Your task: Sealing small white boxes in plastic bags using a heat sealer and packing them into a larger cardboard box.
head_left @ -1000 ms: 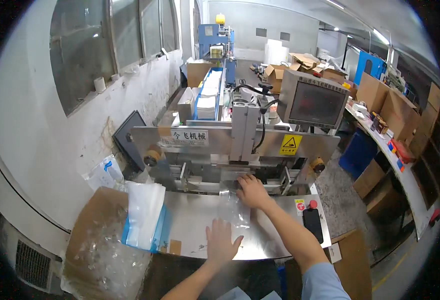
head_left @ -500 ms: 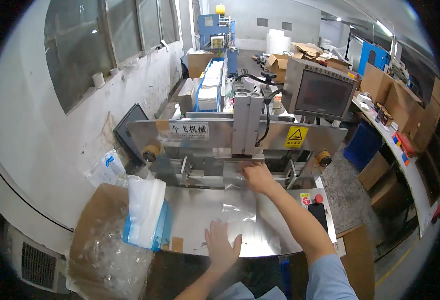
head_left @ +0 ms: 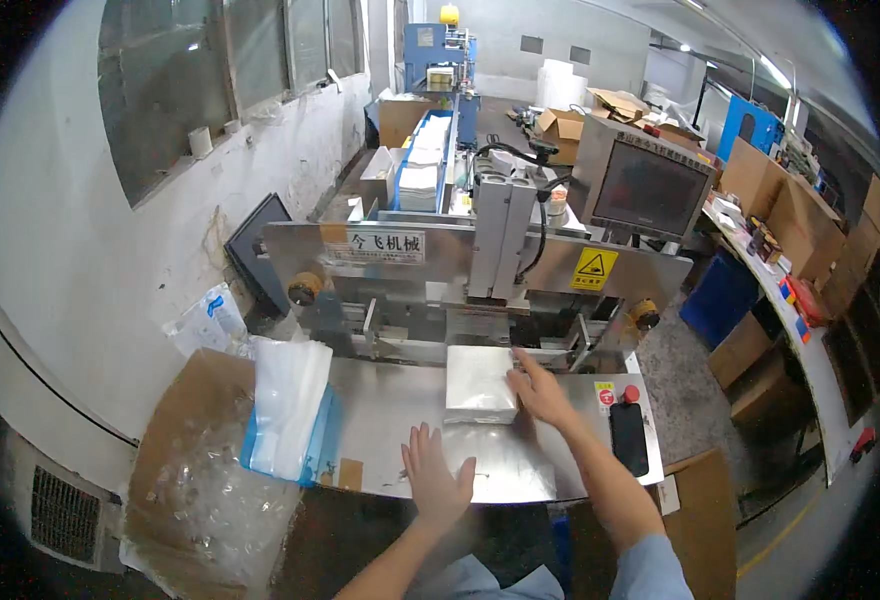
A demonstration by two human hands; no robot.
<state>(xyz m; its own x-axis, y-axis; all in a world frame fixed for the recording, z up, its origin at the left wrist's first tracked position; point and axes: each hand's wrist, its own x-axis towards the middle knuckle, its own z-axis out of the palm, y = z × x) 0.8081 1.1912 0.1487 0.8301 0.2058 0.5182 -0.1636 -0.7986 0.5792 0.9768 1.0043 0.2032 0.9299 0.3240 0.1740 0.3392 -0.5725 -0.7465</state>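
Note:
A square white block, seemingly a stack of napkins (head_left: 480, 380) in clear film, lies on the steel worktop in front of the machine's opening (head_left: 477, 325). Against its right side rest the outstretched fingers of my right hand (head_left: 538, 388), which is open and not wrapped round it. My left hand (head_left: 440, 478) hovers or lies flat over the worktop's near edge, open, with fingers spread and nothing in it. It is just left of and nearer than the stack, apart from it.
Left of the worktop (head_left: 390, 410), a blue holder (head_left: 322, 440) carries white plastic bags (head_left: 290, 400). Below it stands a carton (head_left: 175, 420) of crumpled clear film. A black phone (head_left: 628, 440) and a red button (head_left: 631, 394) are at the right, with a screen (head_left: 652, 187) above.
The white stack has come out of the machine's opening onto the worktop, where only clear film showed before. My right hand has drawn back toward me; my left stays open near the edge.

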